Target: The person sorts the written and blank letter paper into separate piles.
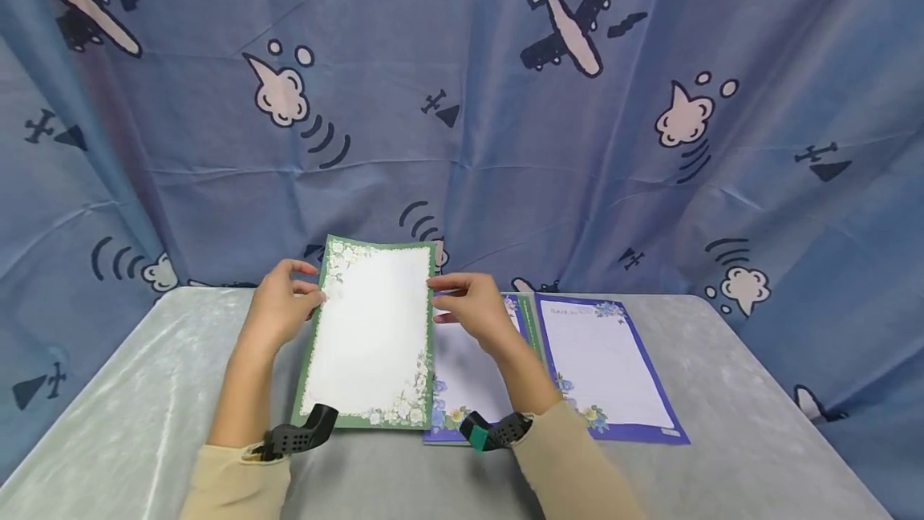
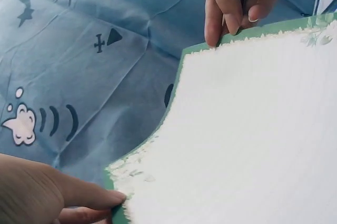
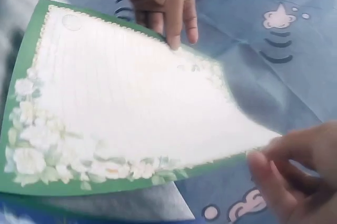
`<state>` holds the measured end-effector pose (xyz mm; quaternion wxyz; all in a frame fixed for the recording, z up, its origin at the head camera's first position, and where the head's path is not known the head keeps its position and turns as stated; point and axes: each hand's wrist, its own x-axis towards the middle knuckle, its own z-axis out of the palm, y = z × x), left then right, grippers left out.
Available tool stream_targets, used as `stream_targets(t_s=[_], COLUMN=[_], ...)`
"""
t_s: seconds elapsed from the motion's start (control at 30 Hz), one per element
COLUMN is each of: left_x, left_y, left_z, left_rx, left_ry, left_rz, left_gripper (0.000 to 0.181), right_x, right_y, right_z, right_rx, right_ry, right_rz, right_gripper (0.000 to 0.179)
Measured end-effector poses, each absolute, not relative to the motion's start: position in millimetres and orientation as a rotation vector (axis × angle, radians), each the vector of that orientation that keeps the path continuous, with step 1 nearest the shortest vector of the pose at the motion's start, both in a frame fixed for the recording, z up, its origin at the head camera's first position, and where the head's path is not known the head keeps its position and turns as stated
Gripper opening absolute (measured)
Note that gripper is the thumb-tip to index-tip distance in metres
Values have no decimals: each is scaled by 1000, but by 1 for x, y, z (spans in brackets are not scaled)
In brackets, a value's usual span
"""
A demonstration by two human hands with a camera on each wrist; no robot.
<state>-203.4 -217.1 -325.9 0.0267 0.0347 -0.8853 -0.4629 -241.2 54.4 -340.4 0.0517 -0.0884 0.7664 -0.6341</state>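
Observation:
A sheet of paper [image 1: 375,327] with a green border and white flowers in two corners is held up, tilted, over the left part of the table. My left hand [image 1: 283,303] pinches its left edge between thumb and fingers. On the opposite edge, near the top corner, my right hand [image 1: 472,310] pinches it too. Between the two hands the top edge bows, as the left wrist view shows at the green border [image 2: 158,113]. In the right wrist view the flowered corner [image 3: 37,150] hangs nearest the camera.
Right of the held sheet lies a purple-bordered sheet [image 1: 469,359], partly covered, with a green edge showing beneath it. Another purple-bordered sheet [image 1: 609,367] with faint writing at its top lies farther right. A grey cloth covers the table [image 1: 751,424]; a blue patterned curtain [image 1: 491,143] hangs behind.

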Motion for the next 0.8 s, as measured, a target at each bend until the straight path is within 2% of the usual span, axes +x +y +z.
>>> stream_targets(t_s=[0.23,0.43,0.8], left_x=[-202,-203,-204], left_y=[-230,-230,-237], left_z=[-326,-324,-336], left_rx=[90,88,109], left_ry=[-2653,-2667,-2703], left_rz=[-1412,-1394,-1452], left_gripper=[26,30,33], right_x=[-247,-248,-247], right_y=[40,45,27], right_z=[-354,-372,-403], right_rx=[-329,-251,-360], right_ry=[2313,2371,2618], right_rz=[-1975,-2018,-1737], right_gripper=[29,26,27])
